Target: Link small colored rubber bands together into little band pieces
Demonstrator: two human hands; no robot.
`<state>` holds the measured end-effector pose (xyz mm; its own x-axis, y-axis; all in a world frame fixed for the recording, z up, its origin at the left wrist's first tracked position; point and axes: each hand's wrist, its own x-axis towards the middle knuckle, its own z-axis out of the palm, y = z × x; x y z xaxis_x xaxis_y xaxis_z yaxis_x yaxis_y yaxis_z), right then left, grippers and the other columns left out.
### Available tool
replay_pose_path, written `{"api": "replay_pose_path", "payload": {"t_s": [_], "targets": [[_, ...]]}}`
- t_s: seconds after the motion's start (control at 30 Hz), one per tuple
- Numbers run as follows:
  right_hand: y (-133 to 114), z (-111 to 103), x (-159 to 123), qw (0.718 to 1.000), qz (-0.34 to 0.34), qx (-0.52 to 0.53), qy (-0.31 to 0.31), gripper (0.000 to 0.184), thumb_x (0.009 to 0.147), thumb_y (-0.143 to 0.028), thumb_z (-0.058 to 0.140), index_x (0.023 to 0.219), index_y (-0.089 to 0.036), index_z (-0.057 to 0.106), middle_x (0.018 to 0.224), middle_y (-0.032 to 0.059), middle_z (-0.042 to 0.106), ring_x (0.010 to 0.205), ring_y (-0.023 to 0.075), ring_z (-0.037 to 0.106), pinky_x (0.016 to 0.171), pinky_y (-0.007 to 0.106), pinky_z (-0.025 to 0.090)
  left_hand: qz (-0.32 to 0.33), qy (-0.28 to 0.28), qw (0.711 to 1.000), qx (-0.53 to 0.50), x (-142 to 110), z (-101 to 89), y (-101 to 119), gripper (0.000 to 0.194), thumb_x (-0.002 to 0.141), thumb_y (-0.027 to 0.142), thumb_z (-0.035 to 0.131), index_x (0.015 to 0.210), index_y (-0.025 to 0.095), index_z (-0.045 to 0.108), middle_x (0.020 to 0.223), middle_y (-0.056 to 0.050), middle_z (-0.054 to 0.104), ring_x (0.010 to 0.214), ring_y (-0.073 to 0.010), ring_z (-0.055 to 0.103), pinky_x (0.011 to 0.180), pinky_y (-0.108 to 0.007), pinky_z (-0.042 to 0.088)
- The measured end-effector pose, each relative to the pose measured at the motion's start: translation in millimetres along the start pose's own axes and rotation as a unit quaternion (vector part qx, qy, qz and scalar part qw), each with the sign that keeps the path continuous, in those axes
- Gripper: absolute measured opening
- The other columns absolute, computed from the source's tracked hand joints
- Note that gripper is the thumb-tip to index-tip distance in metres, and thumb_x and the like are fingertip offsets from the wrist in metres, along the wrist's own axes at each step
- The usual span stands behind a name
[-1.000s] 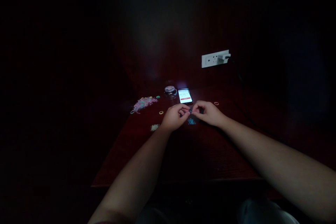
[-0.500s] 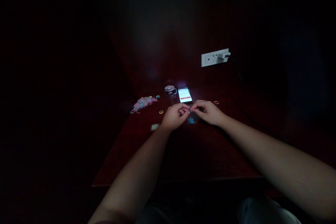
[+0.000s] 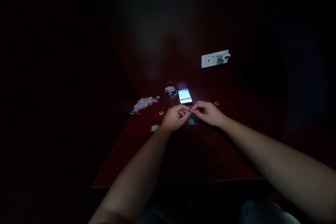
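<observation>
Fingertips of my left hand point(image 3: 174, 118) and my right hand point(image 3: 208, 113) meet above the table, both closed in a pinch. Between them shows a small bluish rubber band point(image 3: 191, 112), partly covered by the fingers. Just below the hands lies a little heap of blue rubber bands point(image 3: 191, 121). A pale yellow heap of rubber bands point(image 3: 154, 128) rests beside my left wrist. One yellow rubber band point(image 3: 161, 113) lies alone left of my left hand, and a reddish rubber band point(image 3: 216, 103) sits beyond my right hand.
A mixed pile of coloured rubber bands point(image 3: 144, 105) spreads at the table's left. Behind the hands are a round clear container point(image 3: 170, 92) and a lit phone point(image 3: 185, 97). A wall socket point(image 3: 214, 58) holds a plug with a dark cable. The dark red table point(image 3: 199, 161) ends nearby.
Both hands stay almost in place, still pinching at the same spot. The whole view has shifted very slightly; the bluish band shows a little more between the fingertips.
</observation>
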<state>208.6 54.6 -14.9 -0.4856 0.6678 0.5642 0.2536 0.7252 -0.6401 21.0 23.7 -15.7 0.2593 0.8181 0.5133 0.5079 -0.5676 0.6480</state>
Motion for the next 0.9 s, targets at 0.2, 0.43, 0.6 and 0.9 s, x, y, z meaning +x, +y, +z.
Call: {"api": "replay_pose_path", "payload": {"t_s": [0.2, 0.43, 0.6, 0.9], "targets": [[2.4, 0.1, -0.8, 1.0, 0.006, 0.004, -0.004, 0.014, 0.078, -0.026, 0.06, 0.079, -0.015, 0.067, 0.073, 0.0047, 0.06, 0.065, 0.0152, 0.055, 0.061, 0.028, 0.045, -0.01, -0.01, 1.0, -0.013, -0.7, 0.6, 0.5, 0.015, 0.08, 0.021, 0.059, 0.091, 0.014, 0.066, 0.08, -0.004, 0.068, 0.067, -0.0094, 0.059, 0.06, -0.019, 0.047], [4.1, -0.4, -1.1, 1.0, 0.007, -0.003, -0.012, 0.014, 0.079, -0.027, 0.059, 0.078, -0.014, 0.065, 0.074, 0.0047, 0.06, 0.066, 0.0149, 0.055, 0.062, 0.028, 0.045, -0.01, -0.014, 1.0, -0.01, -0.7, 0.8, 1.2, 0.015, 0.081, 0.023, 0.059, 0.09, 0.013, 0.066, 0.079, -0.004, 0.067, 0.066, -0.0089, 0.058, 0.06, -0.019, 0.046], [3.5, -0.6, -1.5, 1.0, 0.003, -0.005, -0.022, 0.015, 0.08, -0.027, 0.058, 0.079, -0.014, 0.066, 0.074, 0.0045, 0.061, 0.067, 0.0146, 0.055, 0.063, 0.027, 0.045, 0.007, 0.011, 1.0, 0.009, -1.2, -1.1, 3.9, 0.021, 0.082, 0.021, 0.058, 0.101, 0.015, 0.065, 0.087, -0.005, 0.066, 0.068, -0.0087, 0.057, 0.061, -0.019, 0.047], [0.2, 0.3, -2.0, 0.999, 0.0, -0.013, -0.037, 0.016, 0.081, -0.027, 0.057, 0.077, -0.015, 0.066, 0.073, 0.0044, 0.061, 0.067, 0.0146, 0.055, 0.063, 0.027, 0.045, 0.035, 0.008, 0.999, 0.031, -1.0, -1.2, 5.8, 0.022, 0.084, 0.021, 0.057, 0.103, 0.018, 0.068, 0.093, -0.005, 0.066, 0.071, -0.0099, 0.058, 0.063, -0.021, 0.047]]}}
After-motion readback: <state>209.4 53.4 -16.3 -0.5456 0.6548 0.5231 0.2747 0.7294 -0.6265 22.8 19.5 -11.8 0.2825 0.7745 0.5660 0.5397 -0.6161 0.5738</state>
